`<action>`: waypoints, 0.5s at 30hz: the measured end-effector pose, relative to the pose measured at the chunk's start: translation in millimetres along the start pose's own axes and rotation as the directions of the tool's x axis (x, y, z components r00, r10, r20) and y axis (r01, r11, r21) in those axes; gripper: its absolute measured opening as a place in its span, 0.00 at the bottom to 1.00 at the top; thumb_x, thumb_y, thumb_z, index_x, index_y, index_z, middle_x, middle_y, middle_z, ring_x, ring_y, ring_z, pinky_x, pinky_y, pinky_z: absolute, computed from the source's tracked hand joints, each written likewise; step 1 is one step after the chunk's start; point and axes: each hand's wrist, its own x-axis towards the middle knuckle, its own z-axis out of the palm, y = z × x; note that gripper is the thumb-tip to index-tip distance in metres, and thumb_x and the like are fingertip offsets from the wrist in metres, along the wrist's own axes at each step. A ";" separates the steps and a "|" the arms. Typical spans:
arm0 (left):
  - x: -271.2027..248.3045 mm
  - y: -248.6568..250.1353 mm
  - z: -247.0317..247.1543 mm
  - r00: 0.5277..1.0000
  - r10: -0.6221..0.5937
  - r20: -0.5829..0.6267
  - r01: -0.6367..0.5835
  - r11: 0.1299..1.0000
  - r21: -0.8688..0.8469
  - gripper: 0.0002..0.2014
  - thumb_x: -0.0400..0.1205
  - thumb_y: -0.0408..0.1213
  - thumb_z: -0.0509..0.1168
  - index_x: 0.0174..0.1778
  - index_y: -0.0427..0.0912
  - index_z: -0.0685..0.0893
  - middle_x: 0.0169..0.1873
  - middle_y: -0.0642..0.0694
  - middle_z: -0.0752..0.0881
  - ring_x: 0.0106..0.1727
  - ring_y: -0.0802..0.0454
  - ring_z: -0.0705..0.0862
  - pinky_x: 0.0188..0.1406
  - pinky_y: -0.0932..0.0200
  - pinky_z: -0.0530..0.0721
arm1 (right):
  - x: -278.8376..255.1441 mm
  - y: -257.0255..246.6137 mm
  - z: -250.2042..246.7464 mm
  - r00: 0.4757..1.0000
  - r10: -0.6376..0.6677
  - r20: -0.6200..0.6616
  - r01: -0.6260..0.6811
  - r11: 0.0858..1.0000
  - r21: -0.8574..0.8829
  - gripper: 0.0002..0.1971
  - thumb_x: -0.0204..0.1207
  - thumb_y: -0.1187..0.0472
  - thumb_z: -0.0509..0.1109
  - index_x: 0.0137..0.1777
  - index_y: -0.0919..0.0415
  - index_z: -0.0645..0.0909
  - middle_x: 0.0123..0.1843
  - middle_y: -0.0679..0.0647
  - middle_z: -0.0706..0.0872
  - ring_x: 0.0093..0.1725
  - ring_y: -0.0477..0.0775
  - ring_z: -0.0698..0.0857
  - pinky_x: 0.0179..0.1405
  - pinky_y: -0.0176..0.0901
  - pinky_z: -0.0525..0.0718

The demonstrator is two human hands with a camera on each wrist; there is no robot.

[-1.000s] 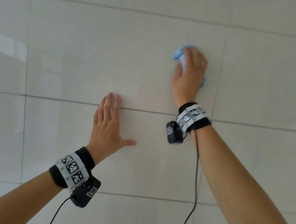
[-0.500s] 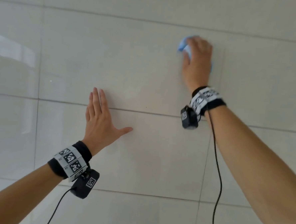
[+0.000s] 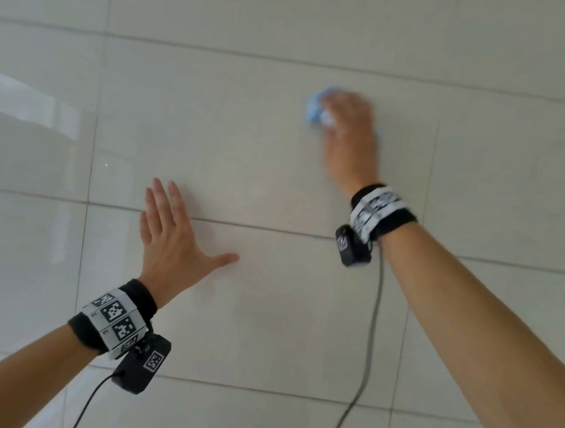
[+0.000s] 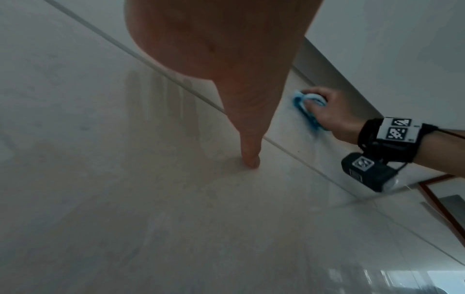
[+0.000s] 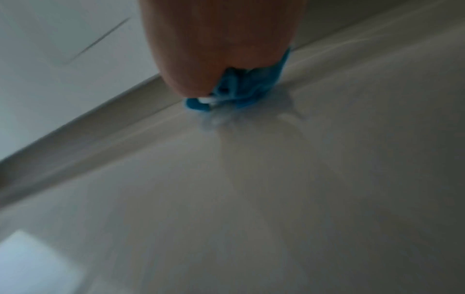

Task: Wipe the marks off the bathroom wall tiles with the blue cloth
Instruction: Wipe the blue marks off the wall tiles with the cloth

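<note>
Glossy pale wall tiles [image 3: 268,312] fill the whole head view, large rectangular slabs split by thin grey grout lines [image 3: 273,228], with a bright window-like reflection on the tiles at the left edge. The left hand [image 3: 170,243] lies flat on the wall, fingers straight and close together pointing up across a horizontal grout line, thumb stretched out to the side with its tip touching the tile below that line; the left wrist view shows that thumb tip pressed on the tile. The right hand [image 3: 348,138] is higher up and further right, on the tile above the same grout line, its fingers curled over a bunched blue cloth [image 3: 315,108] that it presses against the wall; this hand is blurred in the head view. In the left wrist view the cloth bulges out between the fingers and the tile, and in the right wrist view it is crumpled under the palm, touching the tile. Each wrist carries a black band with black-and-white markers [image 3: 114,319] and a small black camera [image 3: 143,364] with a cable.
</note>
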 end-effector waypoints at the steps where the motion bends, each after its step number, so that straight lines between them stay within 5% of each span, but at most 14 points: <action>1: 2.2 -3.9 -2.0 0.998 -0.064 0.024 0.064 0.998 -0.003 0.86 0.54 0.83 0.74 0.90 0.37 0.29 0.90 0.33 0.30 0.91 0.35 0.31 0.88 0.28 0.43 | 15.5 17.5 -7.1 0.987 0.141 -0.075 -0.143 0.989 -0.024 0.16 0.77 0.72 0.63 0.59 0.58 0.86 0.64 0.53 0.87 0.67 0.63 0.81 0.70 0.46 0.76; 3: 6.8 -10.7 -5.1 0.974 -0.205 0.093 0.208 0.978 -0.021 0.89 0.49 0.87 0.70 0.89 0.35 0.28 0.89 0.30 0.31 0.91 0.33 0.30 0.87 0.23 0.44 | 38.0 39.4 -11.1 0.944 0.293 -0.150 -0.300 0.954 -0.022 0.14 0.78 0.70 0.61 0.56 0.59 0.85 0.62 0.51 0.86 0.66 0.62 0.81 0.66 0.38 0.72; 6: 9.3 -17.6 -3.6 0.933 -0.324 0.156 0.338 0.938 -0.079 0.92 0.46 0.87 0.72 0.88 0.31 0.29 0.89 0.29 0.32 0.91 0.33 0.33 0.86 0.20 0.51 | 44.7 23.2 8.4 0.947 0.291 -0.137 -0.292 0.956 0.008 0.13 0.78 0.69 0.63 0.57 0.60 0.84 0.64 0.52 0.85 0.66 0.62 0.80 0.66 0.37 0.70; 9: 8.9 -20.0 -0.6 0.937 -0.313 0.153 0.335 0.929 -0.154 0.90 0.50 0.82 0.77 0.88 0.31 0.29 0.89 0.31 0.31 0.91 0.35 0.31 0.88 0.23 0.48 | 23.3 -36.3 38.9 0.997 0.074 -0.006 -0.074 0.996 0.050 0.15 0.75 0.70 0.66 0.60 0.60 0.85 0.66 0.55 0.86 0.68 0.63 0.80 0.72 0.47 0.72; 11: 3.8 -24.0 -4.7 0.947 -0.288 0.141 0.311 0.931 -0.189 0.88 0.53 0.78 0.80 0.89 0.34 0.29 0.89 0.33 0.30 0.91 0.36 0.32 0.88 0.26 0.47 | -1.7 -81.6 57.5 0.986 -0.125 0.112 0.104 0.979 0.174 0.16 0.75 0.72 0.70 0.62 0.63 0.86 0.66 0.59 0.87 0.68 0.64 0.79 0.74 0.51 0.71; 15: -6.6 -45.5 -17.2 0.972 -0.229 0.049 0.234 0.940 -0.249 0.82 0.59 0.71 0.83 0.91 0.35 0.34 0.91 0.34 0.34 0.92 0.35 0.39 0.89 0.34 0.50 | -57.9 -141.4 83.5 0.827 -0.469 0.309 0.371 0.870 0.326 0.19 0.75 0.74 0.72 0.65 0.65 0.85 0.69 0.60 0.86 0.70 0.67 0.80 0.77 0.55 0.72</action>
